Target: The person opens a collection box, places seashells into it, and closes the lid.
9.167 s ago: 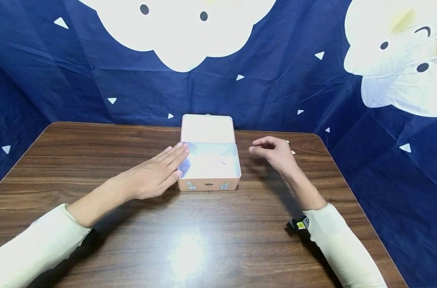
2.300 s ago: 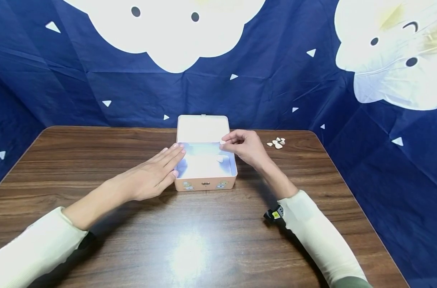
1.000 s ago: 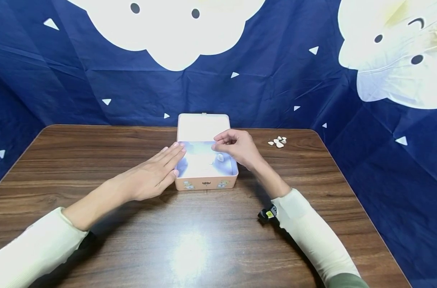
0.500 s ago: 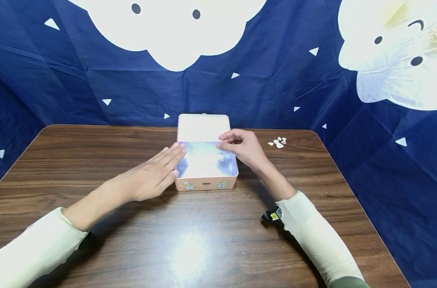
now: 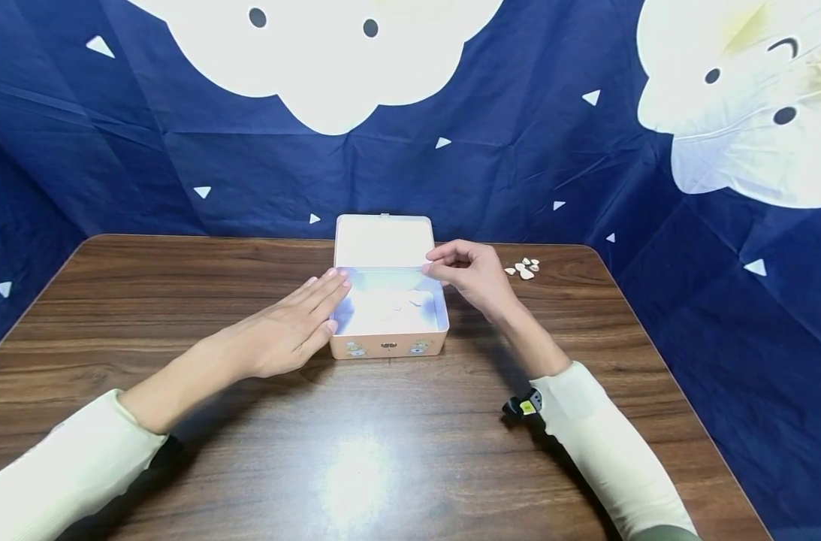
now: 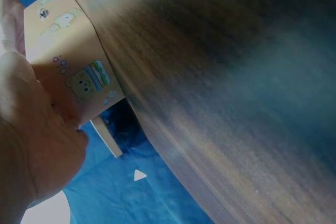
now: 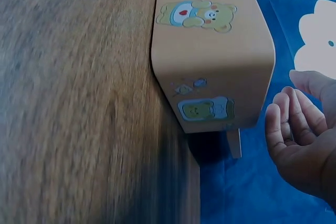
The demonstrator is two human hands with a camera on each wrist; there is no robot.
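An orange-pink lidded box (image 5: pixel 366 347) with bear pictures stands at the back of the table, its lid (image 5: pixel 383 242) raised behind it. Inside lie a few small white pieces, one of them a curved white piece (image 5: pixel 415 303) near the right wall. My left hand (image 5: pixel 282 330) rests along the box's left side with straight fingers. Over the right back corner hovers my right hand (image 5: pixel 479 281), its fingers loosely bent. In the right wrist view that hand (image 7: pixel 302 140) shows a gap between thumb and fingers, with nothing between them.
Several small white pieces (image 5: pixel 526 274) lie on the wooden table (image 5: pixel 261 458) to the right of the box, beyond the right hand. A dark blue cloth (image 5: pixel 248 165) with white cloud shapes hangs behind the table and along both sides.
My right hand carried a white piece over the box and let it go; another small piece now lies inside. Since then the hand has drawn back rightward. The left hand stays put.
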